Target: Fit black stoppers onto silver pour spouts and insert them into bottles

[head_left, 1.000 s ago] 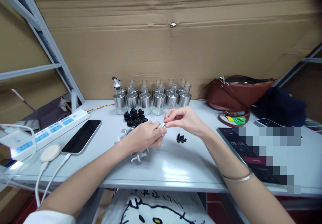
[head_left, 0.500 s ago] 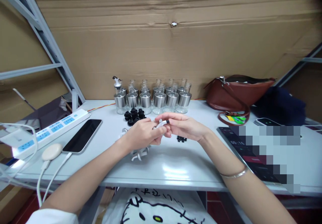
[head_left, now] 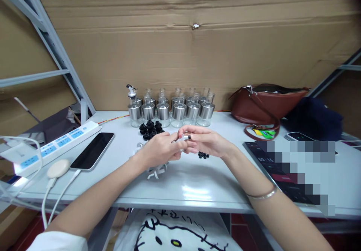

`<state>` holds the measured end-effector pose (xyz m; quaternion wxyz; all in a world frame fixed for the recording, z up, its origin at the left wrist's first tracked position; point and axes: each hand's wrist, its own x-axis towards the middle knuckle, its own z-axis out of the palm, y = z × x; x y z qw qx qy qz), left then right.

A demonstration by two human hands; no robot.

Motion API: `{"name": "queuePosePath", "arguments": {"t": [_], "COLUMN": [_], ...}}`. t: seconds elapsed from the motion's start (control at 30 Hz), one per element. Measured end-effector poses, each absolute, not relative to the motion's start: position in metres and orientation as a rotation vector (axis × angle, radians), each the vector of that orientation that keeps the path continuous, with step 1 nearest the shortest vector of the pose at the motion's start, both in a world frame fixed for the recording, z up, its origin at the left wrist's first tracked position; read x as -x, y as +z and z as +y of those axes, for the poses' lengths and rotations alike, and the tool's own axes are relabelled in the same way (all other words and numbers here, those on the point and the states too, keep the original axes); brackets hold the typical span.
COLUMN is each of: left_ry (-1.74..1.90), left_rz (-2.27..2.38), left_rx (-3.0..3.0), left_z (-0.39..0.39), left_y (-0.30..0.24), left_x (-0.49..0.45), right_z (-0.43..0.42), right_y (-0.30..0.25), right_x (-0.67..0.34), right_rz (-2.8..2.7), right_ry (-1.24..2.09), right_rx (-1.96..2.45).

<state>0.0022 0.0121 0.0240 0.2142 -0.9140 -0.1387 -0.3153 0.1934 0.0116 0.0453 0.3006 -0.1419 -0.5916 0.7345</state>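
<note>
Over the middle of the table, my left hand is closed round a white pourer spout. The fingers of my right hand pinch a small black cap at the spout's right end; whether it is fully seated cannot be seen. Partly hidden beneath my left hand lie more white spouts. Several black ribbed stoppers are grouped just beyond that hand. Tiny black caps lie on the table below my right hand.
Glass bottles with steel bands stand in rows at the back; the leftmost carries a white pourer. On the left are a phone, a power strip and cables. A brown bag and a tablet occupy the right.
Both hands have shifted very slightly to the right with the spout, which now lies more level. My right fingers are a little straighter around the black end.
</note>
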Motion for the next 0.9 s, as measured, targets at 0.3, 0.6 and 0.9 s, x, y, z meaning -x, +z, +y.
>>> {"name": "queuePosePath", "arguments": {"t": [0.3, 0.6, 0.9], "left_ry": [-0.876, -0.755, -0.41], "left_rz": [-0.598, -1.223, -1.417], "left_rx": [2.703, 2.507, 2.353], "left_z": [0.019, 0.051, 0.069], "left_y": [0.014, 0.042, 0.035], "left_x": [-0.002, 0.044, 0.069], "right_z": [0.014, 0.013, 0.018], "right_y": [0.035, 0.045, 0.043], "right_x": [-0.179, -0.18, -0.183], "right_rz": [-1.714, -1.417, -1.308], "right_ry": [1.524, 1.484, 1.416], "right_rx": [0.769, 0.712, 0.74]}}
